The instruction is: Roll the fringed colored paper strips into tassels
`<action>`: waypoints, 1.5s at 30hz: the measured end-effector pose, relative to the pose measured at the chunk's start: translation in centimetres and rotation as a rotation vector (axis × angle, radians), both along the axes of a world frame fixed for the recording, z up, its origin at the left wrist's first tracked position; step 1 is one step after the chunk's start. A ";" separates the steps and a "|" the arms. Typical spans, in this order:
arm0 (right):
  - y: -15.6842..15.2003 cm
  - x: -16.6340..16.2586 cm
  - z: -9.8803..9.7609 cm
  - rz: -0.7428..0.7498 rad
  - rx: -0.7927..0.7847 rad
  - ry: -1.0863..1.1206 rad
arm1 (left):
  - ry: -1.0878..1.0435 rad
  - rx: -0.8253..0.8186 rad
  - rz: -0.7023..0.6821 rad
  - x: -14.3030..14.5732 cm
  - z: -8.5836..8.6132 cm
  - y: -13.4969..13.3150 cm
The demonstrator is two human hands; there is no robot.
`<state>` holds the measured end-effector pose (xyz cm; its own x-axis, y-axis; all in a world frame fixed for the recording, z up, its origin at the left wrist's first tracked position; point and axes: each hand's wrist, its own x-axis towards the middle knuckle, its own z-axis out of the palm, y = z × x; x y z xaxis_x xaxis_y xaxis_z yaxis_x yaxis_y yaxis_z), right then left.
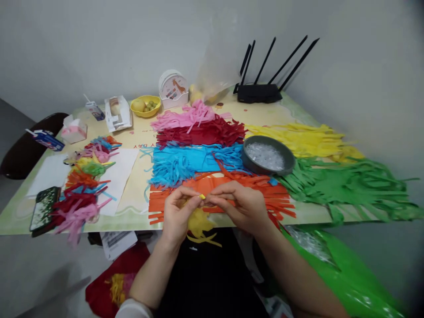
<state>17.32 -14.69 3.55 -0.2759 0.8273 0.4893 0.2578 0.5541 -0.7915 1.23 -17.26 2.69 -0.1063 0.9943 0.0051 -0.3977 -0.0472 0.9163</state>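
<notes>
My left hand pinches the narrow twisted end of a yellow fringed paper tassel between thumb and forefinger. Its loose strips hang below my fingers, over my dark clothing. Close beside it, my right hand has thumb and fingertips pressed together near the tassel's tip; whatever they hold is too small to make out. Beneath both hands lies a stack of orange fringed paper. Past it are blue fringed paper, dark red fringed paper and pink fringed paper. A dark grey bowl of small clear plastic pieces stands on the right.
Yellow fringed paper and green fringed paper spread rightward. Finished-looking multicoloured tassels lie left beside a phone. A router, a yellow fruit bowl and a tissue pack stand farther back. A green bag hangs below.
</notes>
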 end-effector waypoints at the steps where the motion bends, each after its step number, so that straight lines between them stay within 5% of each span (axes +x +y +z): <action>1: -0.2 -0.3 0.0 -0.005 -0.005 0.007 | -0.016 0.011 0.015 -0.1 0.1 -0.1; 10: -1.1 -2.6 -0.2 0.129 -0.377 0.415 | 0.020 -0.001 0.061 -0.9 0.3 -0.9; 19: -1.3 -5.8 -2.4 0.177 -0.616 0.892 | 0.439 0.228 0.213 -0.1 0.7 -1.5; 37: -1.5 -6.3 -2.6 0.030 -0.546 0.881 | 0.606 0.295 0.175 -0.9 0.6 -1.5; 45: -1.5 -4.6 -2.9 0.064 -0.558 0.613 | 0.749 0.426 0.220 -2.2 -0.4 -1.3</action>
